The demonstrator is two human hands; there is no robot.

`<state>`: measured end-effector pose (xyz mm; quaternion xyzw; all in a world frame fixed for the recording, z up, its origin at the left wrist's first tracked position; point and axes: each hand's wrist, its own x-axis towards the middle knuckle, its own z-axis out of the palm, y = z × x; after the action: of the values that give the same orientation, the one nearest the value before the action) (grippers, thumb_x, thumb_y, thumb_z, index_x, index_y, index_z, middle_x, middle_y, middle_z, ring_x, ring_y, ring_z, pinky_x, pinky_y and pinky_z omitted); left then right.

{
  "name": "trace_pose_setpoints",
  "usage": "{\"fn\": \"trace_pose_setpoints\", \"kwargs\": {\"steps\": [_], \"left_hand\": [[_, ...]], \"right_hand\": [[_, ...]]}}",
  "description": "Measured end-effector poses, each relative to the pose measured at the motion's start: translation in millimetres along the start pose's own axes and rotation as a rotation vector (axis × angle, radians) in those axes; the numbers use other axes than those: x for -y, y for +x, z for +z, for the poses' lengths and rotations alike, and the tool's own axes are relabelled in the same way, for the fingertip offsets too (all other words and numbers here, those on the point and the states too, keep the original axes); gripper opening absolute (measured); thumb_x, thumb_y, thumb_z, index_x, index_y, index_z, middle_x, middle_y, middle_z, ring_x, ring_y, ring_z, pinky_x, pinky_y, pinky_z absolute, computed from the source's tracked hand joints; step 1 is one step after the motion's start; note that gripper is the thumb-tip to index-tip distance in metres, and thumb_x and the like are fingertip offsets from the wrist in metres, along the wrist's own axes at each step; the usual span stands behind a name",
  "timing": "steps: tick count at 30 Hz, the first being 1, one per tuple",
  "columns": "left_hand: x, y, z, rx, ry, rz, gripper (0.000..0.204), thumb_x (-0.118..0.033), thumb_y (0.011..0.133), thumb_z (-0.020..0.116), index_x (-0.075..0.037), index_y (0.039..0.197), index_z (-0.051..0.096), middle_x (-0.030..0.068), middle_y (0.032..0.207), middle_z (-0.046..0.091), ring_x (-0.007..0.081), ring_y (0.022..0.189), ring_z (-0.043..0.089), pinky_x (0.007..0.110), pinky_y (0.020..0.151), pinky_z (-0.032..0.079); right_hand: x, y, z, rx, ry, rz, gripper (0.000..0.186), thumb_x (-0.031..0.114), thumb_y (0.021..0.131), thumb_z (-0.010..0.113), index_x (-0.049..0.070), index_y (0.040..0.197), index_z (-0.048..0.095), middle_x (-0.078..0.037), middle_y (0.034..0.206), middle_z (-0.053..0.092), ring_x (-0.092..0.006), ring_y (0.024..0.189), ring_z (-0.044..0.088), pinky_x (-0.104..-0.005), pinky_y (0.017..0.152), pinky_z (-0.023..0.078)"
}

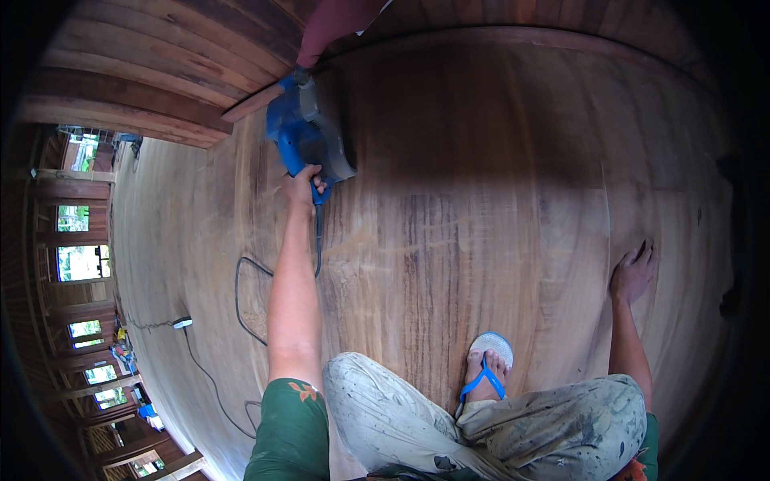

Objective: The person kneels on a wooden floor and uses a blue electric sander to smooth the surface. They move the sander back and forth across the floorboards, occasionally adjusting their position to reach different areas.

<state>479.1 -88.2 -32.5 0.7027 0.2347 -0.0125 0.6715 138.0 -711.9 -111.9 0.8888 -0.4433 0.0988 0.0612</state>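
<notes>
My left hand reaches far forward, its fingers wrapped round the rear handle of a blue belt sander. The sander sits on the wooden floor close to the corner of a plank wall. A dark red cloth bag stands up from its far end, partly cut off by the top of the view. From the handle a dark power cord trails back beside my left forearm. My right hand rests on the floor at the right, holding nothing, with its fingers stretched out.
My sandalled foot is planted between my bent knees. The cord loops at the left toward a white connector. A wooden baseboard curves along the far edge. Window openings and assorted items line the far left.
</notes>
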Motion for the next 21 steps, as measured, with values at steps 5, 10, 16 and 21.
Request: {"fn": "trace_pose_setpoints", "kwargs": {"steps": [5,10,16,21], "left_hand": [[-3,-10,26,0.029,0.014,0.014,0.011,-0.002,0.083,0.071,0.0,0.082,0.06,0.0058,0.058,0.055,0.0157,0.045,0.05,0.031,0.047,0.047],[-5,-18,52,0.055,0.049,0.015,0.013,-0.004,0.084,0.07,-0.001,0.08,0.058,0.0062,0.058,0.053,0.0162,0.045,0.048,0.031,0.049,0.047],[-6,-21,80,0.032,0.069,-0.006,0.014,-0.002,0.084,0.068,0.001,0.074,0.059,0.0056,0.057,0.053,0.0159,0.043,0.048,0.03,0.045,0.043],[-4,-24,98,0.035,0.049,0.002,0.014,-0.002,0.084,0.067,0.002,0.075,0.058,0.0056,0.057,0.051,0.0158,0.043,0.047,0.03,0.044,0.042]], "right_hand": [[3,0,-4,0.008,0.002,0.004,0.051,0.03,0.104,0.047,0.011,0.151,0.05,-0.013,0.158,0.045,-0.0301,0.146,0.042,-0.0458,0.119,0.033],[4,-1,-4,0.023,-0.011,0.03,0.051,0.03,0.103,0.047,0.012,0.151,0.049,-0.012,0.157,0.046,-0.0293,0.145,0.043,-0.0455,0.118,0.034],[3,-1,1,-0.003,-0.013,0.026,0.051,0.03,0.103,0.048,0.013,0.15,0.049,-0.012,0.157,0.046,-0.0296,0.145,0.043,-0.0475,0.117,0.035],[2,-3,2,-0.013,0.003,0.031,0.051,0.03,0.102,0.05,0.014,0.15,0.049,-0.012,0.158,0.045,-0.0298,0.145,0.043,-0.0486,0.118,0.034]]}}
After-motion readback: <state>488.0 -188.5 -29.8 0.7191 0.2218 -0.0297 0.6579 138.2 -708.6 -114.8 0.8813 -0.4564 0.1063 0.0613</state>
